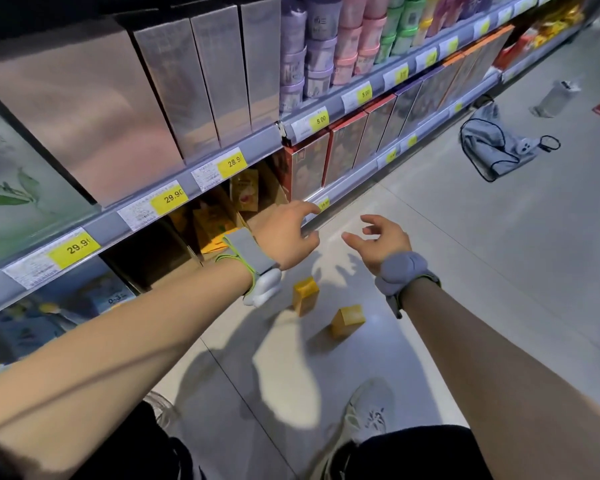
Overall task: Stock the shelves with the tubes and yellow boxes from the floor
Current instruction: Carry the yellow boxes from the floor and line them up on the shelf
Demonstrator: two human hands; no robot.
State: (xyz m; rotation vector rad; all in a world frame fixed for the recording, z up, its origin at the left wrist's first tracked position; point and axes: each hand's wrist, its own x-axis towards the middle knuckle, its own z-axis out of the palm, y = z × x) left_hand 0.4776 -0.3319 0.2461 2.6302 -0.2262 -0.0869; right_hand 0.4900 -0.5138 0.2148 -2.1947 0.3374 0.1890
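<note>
Both arms are stretched out over the aisle floor (pixel 465 258), and neither hand holds a thing. The left hand (pixel 288 233) hangs at about twelve o'clock of the frame's centre, fingers loosely spread and apart, fingertips just beside the lip of the bottom shelf (pixel 329 199). The right hand (pixel 383 239) sits at one o'clock, fingers relaxed, slightly curled and apart, thumb pointing toward the left hand, the two near each other but not touching. Down on the floor, two yellow boxes: the upright yellow box (pixel 305 295) stands near centre, just under the left wrist, and the tipped yellow box (pixel 347 321) lies at its four o'clock, near it but apart. More yellow packs (pixel 244 194) stand in the low shelf bay at eleven o'clock of the left hand. Pastel tubes (pixel 321 50) are stacked on the upper shelf at twelve o'clock, above price tags (pixel 167 200). At two o'clock on the floor lies a grey cloth bag (pixel 496 147) with a black cable, and beyond it a pale container (pixel 555 98) on its side.
</note>
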